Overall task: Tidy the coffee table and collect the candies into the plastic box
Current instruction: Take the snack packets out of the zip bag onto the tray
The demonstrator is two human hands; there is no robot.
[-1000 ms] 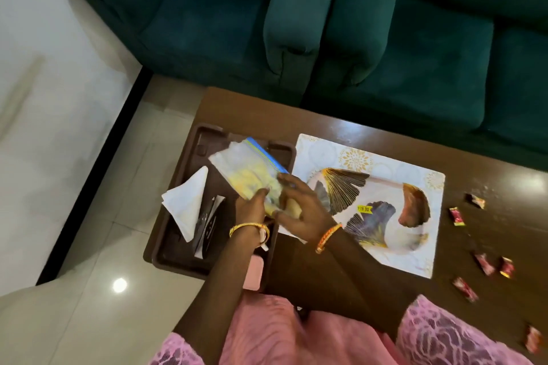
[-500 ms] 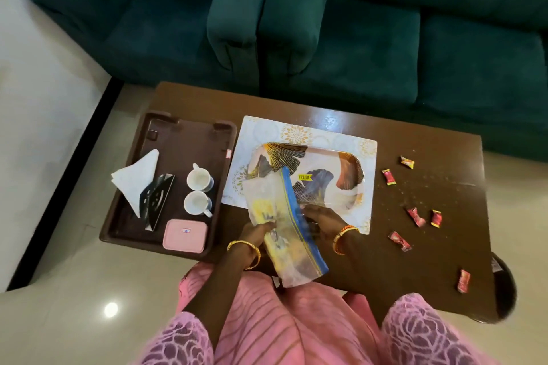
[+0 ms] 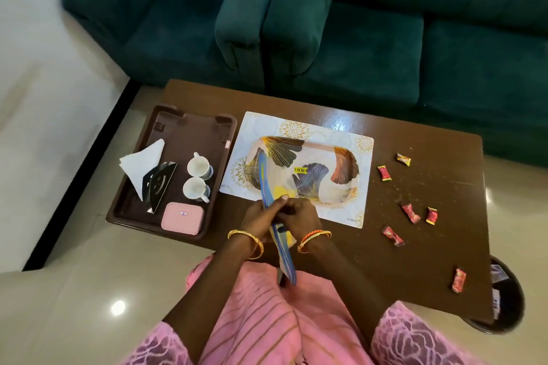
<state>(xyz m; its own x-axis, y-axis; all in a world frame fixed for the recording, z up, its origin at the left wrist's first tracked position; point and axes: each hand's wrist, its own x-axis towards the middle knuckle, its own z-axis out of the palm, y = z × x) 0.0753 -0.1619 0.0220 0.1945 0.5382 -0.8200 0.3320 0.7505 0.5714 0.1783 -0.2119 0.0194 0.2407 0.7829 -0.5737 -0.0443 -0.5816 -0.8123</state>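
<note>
Both hands, left hand (image 3: 257,216) and right hand (image 3: 299,214), pinch a clear blue-edged plastic zip bag (image 3: 277,234) above the brown tabletop (image 3: 415,246), with red-wrapped candies (image 3: 410,213) scattered right and pink plastic box (image 3: 182,216) left.

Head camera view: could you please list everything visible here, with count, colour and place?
Coffee table: one, dark brown, centre.
Sofa: dark green, behind the table.
Brown tray: one, table's left end.
Cups: two, white, in the brown tray.
Napkin holder: one, black, with white napkin, in the brown tray.
Pink box: one, brown tray's near corner.
Placemat: one, white and gold, mid-table.
Patterned tray: one, on the placemat.
Candies: six, red wrappers, scattered on the table's right side.
Zip bag: one, clear with blue edge, held in both hands.
Left hand, right hand: both gripping the bag.
</note>
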